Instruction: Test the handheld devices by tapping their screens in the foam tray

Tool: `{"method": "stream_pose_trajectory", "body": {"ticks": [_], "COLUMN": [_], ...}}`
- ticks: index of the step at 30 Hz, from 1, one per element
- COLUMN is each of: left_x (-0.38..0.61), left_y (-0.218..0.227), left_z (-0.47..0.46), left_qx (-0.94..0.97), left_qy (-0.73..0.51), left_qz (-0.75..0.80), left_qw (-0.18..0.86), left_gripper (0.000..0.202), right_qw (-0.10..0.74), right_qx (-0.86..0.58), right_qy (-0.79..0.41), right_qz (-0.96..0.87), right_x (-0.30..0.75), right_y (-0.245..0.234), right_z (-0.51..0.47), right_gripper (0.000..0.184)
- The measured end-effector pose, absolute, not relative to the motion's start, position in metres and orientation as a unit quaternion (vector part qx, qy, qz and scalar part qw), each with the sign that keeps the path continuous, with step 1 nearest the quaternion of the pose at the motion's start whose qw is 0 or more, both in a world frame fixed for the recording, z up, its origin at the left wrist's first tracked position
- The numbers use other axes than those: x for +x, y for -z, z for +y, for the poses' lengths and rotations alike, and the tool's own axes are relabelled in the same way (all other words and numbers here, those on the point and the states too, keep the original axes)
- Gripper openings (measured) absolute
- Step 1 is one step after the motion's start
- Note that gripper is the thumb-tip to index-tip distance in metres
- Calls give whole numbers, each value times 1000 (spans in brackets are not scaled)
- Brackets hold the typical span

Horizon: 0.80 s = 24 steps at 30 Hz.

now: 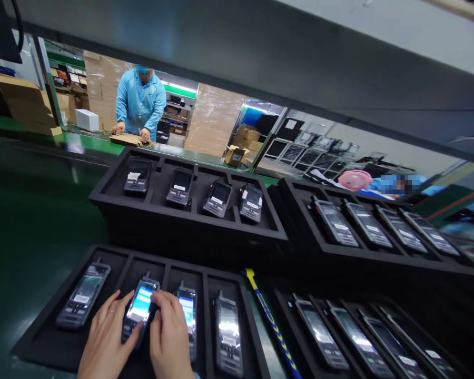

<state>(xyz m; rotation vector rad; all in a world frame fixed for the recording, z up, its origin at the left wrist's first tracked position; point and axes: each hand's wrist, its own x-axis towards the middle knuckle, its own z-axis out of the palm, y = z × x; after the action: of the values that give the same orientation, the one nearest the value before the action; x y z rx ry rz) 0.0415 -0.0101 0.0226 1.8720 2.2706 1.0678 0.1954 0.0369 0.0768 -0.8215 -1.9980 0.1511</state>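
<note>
My left hand [105,339] curls around the lower left side of a handheld device with a lit screen [139,310], which lies in the second slot of a black foam tray [47,331]. My right hand [169,337] rests beside it, its fingers bent onto the device's top right edge. A dark-screened device [82,296] lies in the slot to the left. Another lit device [188,316] sits to the right, partly covered by my right hand. A fourth device [228,334] fills the last slot.
Three more black trays of devices lie behind [185,221] and to the right [379,247], [363,342]. A yellow and blue striped tool [268,316] lies between the front trays. A person in a blue coat [140,102] handles cardboard across the green conveyor [35,210].
</note>
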Motion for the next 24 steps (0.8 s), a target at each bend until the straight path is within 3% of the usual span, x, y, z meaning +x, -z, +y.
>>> {"method": "stream_pose_trajectory", "body": {"ticks": [7, 14, 24], "left_x": [36, 40, 34], "left_y": [-7, -11, 8], "left_z": [-6, -7, -9], "left_qx": [628, 634, 637], "left_qy": [-303, -306, -281], "left_qz": [712, 699, 690], "left_qw": [-85, -127, -198], "left_gripper": [49, 47, 52], "right_qw": [451, 390, 421], "right_qx": [-395, -408, -437], "right_qy": [24, 111, 75], "right_qz": [-800, -818, -791], "right_x": [186, 187, 176], "right_y": [-69, -68, -59], "right_z": [44, 46, 44], "right_gripper": [48, 33, 30]}}
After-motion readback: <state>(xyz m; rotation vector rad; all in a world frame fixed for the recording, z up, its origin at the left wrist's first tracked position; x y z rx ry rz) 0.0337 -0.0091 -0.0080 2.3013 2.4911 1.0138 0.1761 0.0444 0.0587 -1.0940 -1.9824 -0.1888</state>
